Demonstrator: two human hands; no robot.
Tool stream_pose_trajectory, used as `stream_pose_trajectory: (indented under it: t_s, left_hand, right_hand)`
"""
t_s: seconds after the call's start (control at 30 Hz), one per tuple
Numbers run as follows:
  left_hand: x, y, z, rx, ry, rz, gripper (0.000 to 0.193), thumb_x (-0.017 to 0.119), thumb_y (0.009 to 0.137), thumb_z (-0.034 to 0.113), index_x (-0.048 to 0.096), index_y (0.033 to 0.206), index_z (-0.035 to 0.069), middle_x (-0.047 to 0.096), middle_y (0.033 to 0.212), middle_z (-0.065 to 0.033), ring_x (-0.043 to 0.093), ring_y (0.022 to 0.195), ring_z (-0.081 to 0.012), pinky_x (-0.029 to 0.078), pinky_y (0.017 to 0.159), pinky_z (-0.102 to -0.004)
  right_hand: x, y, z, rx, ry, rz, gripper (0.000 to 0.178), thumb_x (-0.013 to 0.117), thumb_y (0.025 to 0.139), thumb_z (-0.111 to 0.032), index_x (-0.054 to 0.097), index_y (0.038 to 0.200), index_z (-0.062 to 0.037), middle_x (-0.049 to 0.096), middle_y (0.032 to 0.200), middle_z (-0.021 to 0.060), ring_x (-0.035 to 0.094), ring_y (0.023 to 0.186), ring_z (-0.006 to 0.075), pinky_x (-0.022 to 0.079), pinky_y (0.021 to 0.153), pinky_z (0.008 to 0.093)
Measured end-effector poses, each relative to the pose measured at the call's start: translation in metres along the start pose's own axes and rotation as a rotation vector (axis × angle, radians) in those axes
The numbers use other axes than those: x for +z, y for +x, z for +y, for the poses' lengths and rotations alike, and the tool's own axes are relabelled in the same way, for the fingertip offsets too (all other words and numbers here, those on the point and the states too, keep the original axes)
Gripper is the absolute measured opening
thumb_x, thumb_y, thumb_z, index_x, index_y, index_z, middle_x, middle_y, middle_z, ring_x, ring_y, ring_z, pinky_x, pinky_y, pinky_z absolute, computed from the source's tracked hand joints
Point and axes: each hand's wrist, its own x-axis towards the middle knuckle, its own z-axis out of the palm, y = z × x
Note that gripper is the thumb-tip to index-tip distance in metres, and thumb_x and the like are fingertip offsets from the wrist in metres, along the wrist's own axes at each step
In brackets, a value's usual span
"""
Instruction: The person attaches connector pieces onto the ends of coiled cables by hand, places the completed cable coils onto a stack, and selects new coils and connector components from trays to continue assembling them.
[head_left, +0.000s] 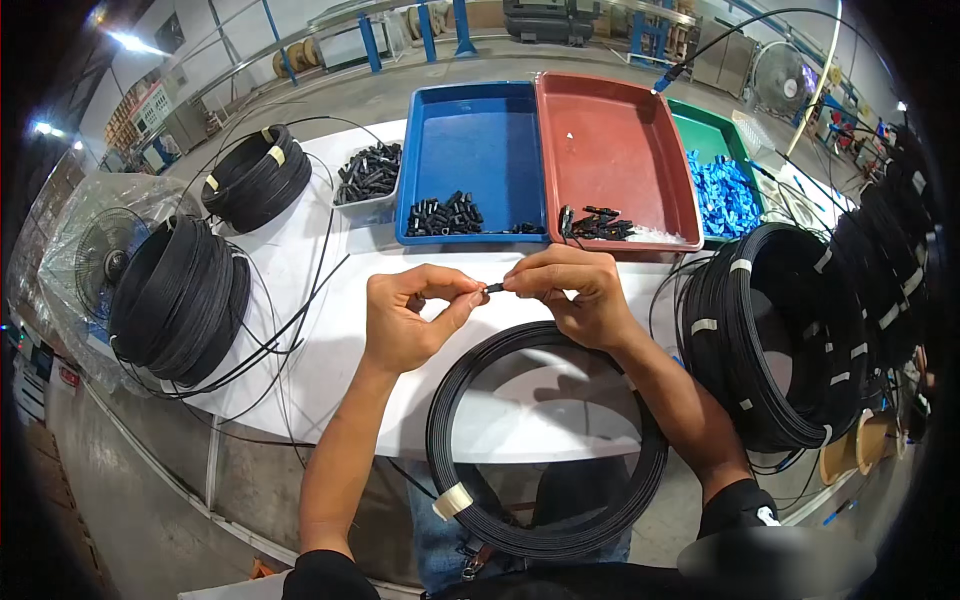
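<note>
From afar, I see the fingers [440, 280] of the left hand [412, 315] and right hand [572, 290] pinched closely on opposite ends of a small black connector [494, 288] above the white surface [335, 350], where an uneven pinch could drop it into the cable coil [441, 410].

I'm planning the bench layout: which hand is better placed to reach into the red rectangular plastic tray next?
Probably the right hand: it is nearer the red tray, while the left hand sits farther left. Both hands meet at a small black cylindrical piece.
</note>
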Motion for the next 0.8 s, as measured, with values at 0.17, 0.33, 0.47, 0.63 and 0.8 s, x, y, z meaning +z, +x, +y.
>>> stream_pose_trajectory:
  t_s: [0.17,0.33,0.47,0.63,0.8]
  left_hand:
    - [0.0000,0.0044,-0.0015,0.034,0.053,-0.056,0.010,0.071,0.080,-0.009,0.071,0.090,-0.005,0.074,0.086,-0.0140,0.074,0.082,-0.0196,0.059,0.074,-0.0275]
    - [0.0004,0.0044,-0.0031,0.008,-0.050,-0.043,0.010,0.070,0.081,-0.010,0.069,0.090,-0.007,0.073,0.087,-0.0157,0.074,0.083,-0.0226,0.060,0.075,-0.0302]
    - [0.0022,0.0042,-0.0044,-0.057,-0.149,-0.039,0.009,0.068,0.083,-0.010,0.067,0.091,-0.008,0.072,0.087,-0.0167,0.074,0.084,-0.0252,0.061,0.076,-0.0322]
    - [0.0013,0.0042,-0.0047,-0.060,-0.148,-0.052,0.008,0.068,0.083,-0.009,0.067,0.091,-0.009,0.072,0.087,-0.0173,0.074,0.085,-0.0264,0.061,0.076,-0.0329]
    - [-0.0009,0.0040,-0.0064,0.063,-0.028,-0.074,0.010,0.069,0.082,-0.008,0.068,0.092,-0.006,0.073,0.084,-0.0173,0.074,0.079,-0.0234,0.061,0.070,-0.0301]
  right_hand:
    - [0.0025,-0.0025,0.0012,0.010,0.044,0.056,0.037,0.063,0.072,0.021,0.075,0.097,-0.0023,0.072,0.098,0.0118,0.072,0.089,0.0223,0.061,0.074,0.0305]
    - [0.0025,0.0005,-0.0007,0.026,0.051,0.043,0.037,0.063,0.072,0.021,0.075,0.097,-0.0023,0.072,0.099,0.0121,0.072,0.088,0.0219,0.061,0.074,0.0304]
    - [0.0033,-0.0003,0.0023,-0.002,0.073,0.074,0.036,0.063,0.072,0.022,0.076,0.095,-0.0025,0.072,0.095,0.0119,0.071,0.084,0.0197,0.059,0.071,0.0288]
    - [0.0012,0.0000,-0.0006,-0.022,0.005,0.072,0.037,0.064,0.071,0.021,0.076,0.095,-0.0035,0.073,0.095,0.0114,0.071,0.083,0.0205,0.058,0.069,0.0293]
    - [0.0042,0.0002,0.0008,-0.041,-0.036,0.073,0.036,0.065,0.069,0.020,0.076,0.093,-0.0042,0.073,0.093,0.0108,0.071,0.082,0.0212,0.056,0.065,0.0296]
